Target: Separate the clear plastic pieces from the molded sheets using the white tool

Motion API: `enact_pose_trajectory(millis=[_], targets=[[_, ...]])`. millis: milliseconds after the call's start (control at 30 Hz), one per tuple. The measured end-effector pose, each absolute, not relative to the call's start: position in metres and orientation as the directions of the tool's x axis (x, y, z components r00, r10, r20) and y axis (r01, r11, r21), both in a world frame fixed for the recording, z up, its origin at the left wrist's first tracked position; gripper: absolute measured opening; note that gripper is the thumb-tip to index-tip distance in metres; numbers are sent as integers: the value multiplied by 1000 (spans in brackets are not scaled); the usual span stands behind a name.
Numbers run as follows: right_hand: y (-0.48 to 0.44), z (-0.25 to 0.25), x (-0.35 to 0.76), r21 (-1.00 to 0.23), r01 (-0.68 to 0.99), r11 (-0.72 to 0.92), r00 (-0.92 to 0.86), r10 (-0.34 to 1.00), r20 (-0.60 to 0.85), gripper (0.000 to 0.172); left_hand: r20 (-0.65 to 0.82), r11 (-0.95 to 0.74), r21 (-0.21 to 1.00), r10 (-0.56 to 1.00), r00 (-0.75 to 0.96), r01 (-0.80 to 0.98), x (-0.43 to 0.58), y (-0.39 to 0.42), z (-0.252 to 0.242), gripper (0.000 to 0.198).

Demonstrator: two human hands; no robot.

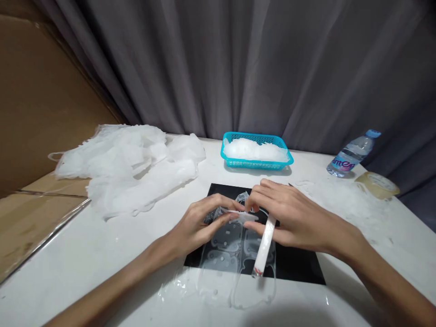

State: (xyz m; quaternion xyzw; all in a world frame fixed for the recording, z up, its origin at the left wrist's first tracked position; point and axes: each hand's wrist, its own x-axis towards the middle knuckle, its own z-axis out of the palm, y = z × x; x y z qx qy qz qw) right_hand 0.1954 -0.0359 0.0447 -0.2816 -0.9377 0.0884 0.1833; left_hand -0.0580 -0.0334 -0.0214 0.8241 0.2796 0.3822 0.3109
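My left hand (204, 220) pinches a thin, frosty white plastic piece (248, 218) between thumb and fingertips. Opposite it, my right hand (284, 213) has its thumb and bent fingers at the piece's right side. A slim tool with a white-wrapped handle (264, 247) is tucked in that same hand, its butt end slanting down towards me. Its working end is hidden by the hand; a small dark tip shows past the knuckles. Beneath both hands, a translucent moulded plastic sheet (221, 261) with rounded outlines lies partly on a black mat (301, 267) and overhangs its near edge.
Crumpled translucent plastic (119, 159) is heaped at the left, beside cardboard (41, 209). A blue basket (255, 165) of white pieces stands at the back. Plastic scraps (340, 204), a water bottle (352, 154) and a yellowish tape roll (377, 185) are on the right.
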Motion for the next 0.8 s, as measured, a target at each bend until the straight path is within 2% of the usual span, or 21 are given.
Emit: enact_pose_trajectory(millis=[167, 333, 467, 600, 700, 800], targets=[[-31, 41, 198, -222, 516, 827, -793, 559, 241, 19, 442, -632, 736, 720, 536, 242, -56, -35, -25, 18], [-32, 35, 190, -130, 494, 860, -808, 509, 297, 18, 331, -482, 844, 814, 477, 236, -47, -40, -35, 16], [-32, 33, 190, -224, 478, 849, -803, 526, 282, 17, 285, -457, 855, 809, 514, 246, -45, -40, -37, 5], [-29, 35, 198, -310, 521, 796, -770, 594, 232, 19, 283, -446, 863, 814, 508, 235, -47, -37, -33, 6], [-28, 36, 198, -272, 510, 816, -783, 572, 245, 23, 290, -445, 869, 811, 508, 214, -48, -35, -32, 8], [-30, 32, 192, -164, 501, 850, -792, 526, 308, 26, 303, -446, 876, 806, 508, 184, -47, -36, -36, 9]])
